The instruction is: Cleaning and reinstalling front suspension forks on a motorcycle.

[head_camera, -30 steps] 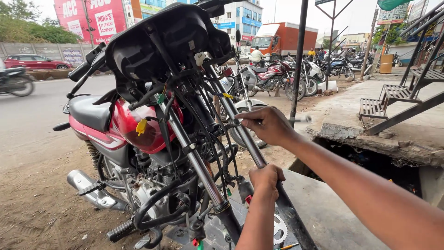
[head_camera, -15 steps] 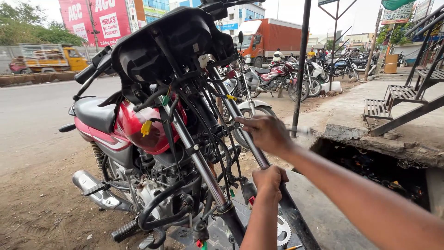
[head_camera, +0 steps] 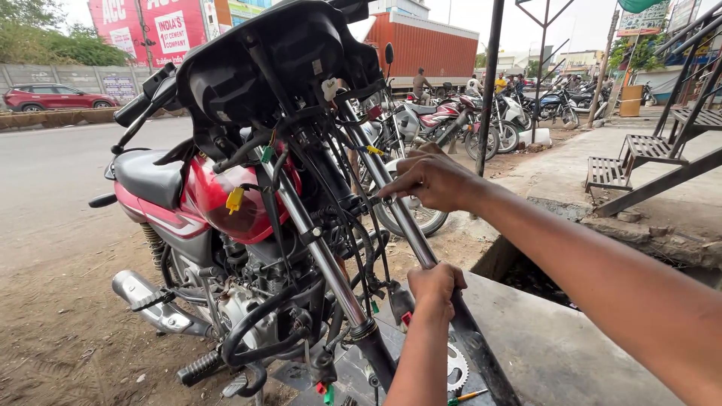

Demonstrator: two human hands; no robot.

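Observation:
A red motorcycle [head_camera: 226, 199] stands facing me with its black headlight cowl [head_camera: 278, 68] up and its chrome fork tubes bare. My right hand [head_camera: 432, 180] reaches in from the right. Its fingers curl over the nearer fork tube [head_camera: 412, 233] just below the clamp, with the fingertips pinched at the clamp's edge. My left hand [head_camera: 435, 289] comes up from below and is wrapped around the same tube lower down. The second fork tube [head_camera: 323, 259] runs parallel on the left, and black cables and coloured connectors hang between the two.
A sprocket [head_camera: 456, 368] and a small tool lie on the grey slab [head_camera: 556, 353] under the forks. A steel pole [head_camera: 490, 83] stands behind my right hand. Parked motorcycles [head_camera: 481, 120], metal stairs [head_camera: 647, 154], an orange truck [head_camera: 429, 45], and a road with a red car [head_camera: 53, 98] are behind.
Both hands have stayed on the fork tube, the right hand shifting slightly along it. The view has tilted a little, and traffic has moved on the road behind.

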